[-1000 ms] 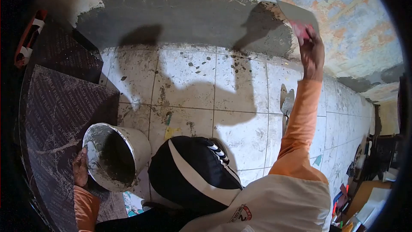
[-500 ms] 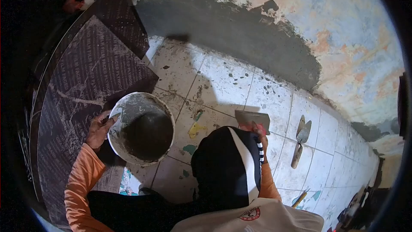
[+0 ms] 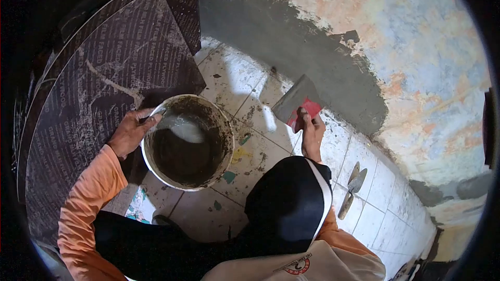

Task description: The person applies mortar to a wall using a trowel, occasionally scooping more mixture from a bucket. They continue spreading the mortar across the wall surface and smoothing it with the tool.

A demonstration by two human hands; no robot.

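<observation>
My left hand (image 3: 133, 132) is closed over the left rim of a round bucket (image 3: 227, 164), which holds dark grey wet mortar (image 3: 182, 156). The bucket's inner wall is smeared with mortar. My right hand (image 3: 312, 138) grips the red handle of a plastering trowel (image 3: 292, 99), its wide flat blade pointing up and left. In this view the blade overlaps the lower edge of the fresh grey plaster (image 3: 291, 44) on the wall. Beyond my right knee, a pointed trowel (image 3: 356, 183) with a wooden handle lies on the tiles.
Dark film-faced plywood sheets (image 3: 125, 52) lie at the left, up against the bucket. White floor tiles (image 3: 375, 192) carry mortar crumbs and paint flakes. The wall (image 3: 411, 47) has patchy old paint along the right. My bent knee (image 3: 286, 192) stands between the bucket and the pointed trowel.
My right hand has lifted the plastering trowel from beside my knee, up toward the wall, turning its blade. My left hand stays on the bucket rim; the view has shifted.
</observation>
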